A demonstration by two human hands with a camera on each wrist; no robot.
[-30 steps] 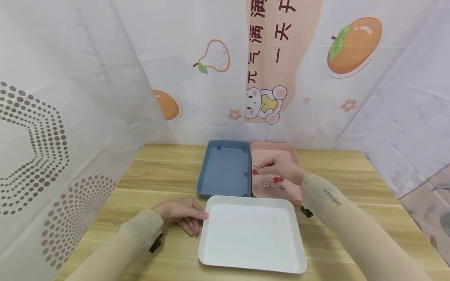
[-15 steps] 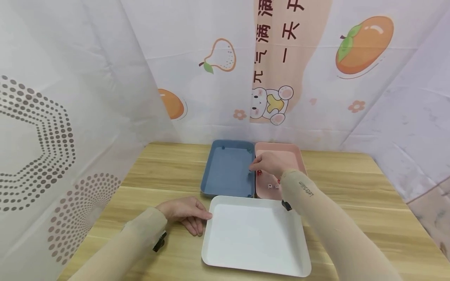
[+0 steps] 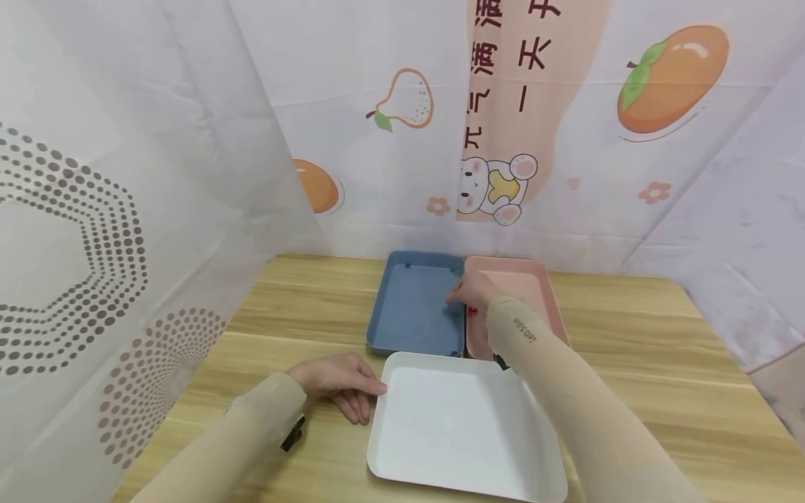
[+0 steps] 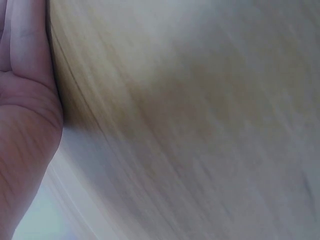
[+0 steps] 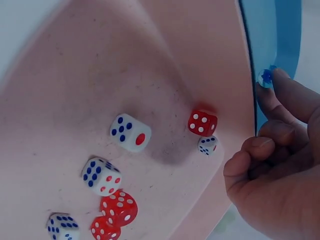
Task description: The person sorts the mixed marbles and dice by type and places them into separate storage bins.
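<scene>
My right hand (image 3: 473,291) is over the right side of the blue tray (image 3: 376,318), next to the pink tray (image 3: 556,300). In the right wrist view its thumb and index fingertip pinch a small clear marble with blue inside (image 5: 266,78); the other fingers are curled in. White dice (image 5: 131,133) and red dice (image 5: 202,123) lie in the pink tray below, mostly covered by the hand and forearm in the head view. My left hand (image 3: 339,383) rests on the table, its thumb touching the left rim of the white tray (image 3: 465,426).
Other marbles (image 3: 455,270) lie near the blue tray's edges. All three trays adjoin on the wooden table (image 3: 629,335). A printed curtain (image 3: 352,140) hangs close behind the table.
My right hand has moved left from the pink tray to the blue tray's right side. The left hand stays at the white tray's rim. The whole head view has shifted slightly.
</scene>
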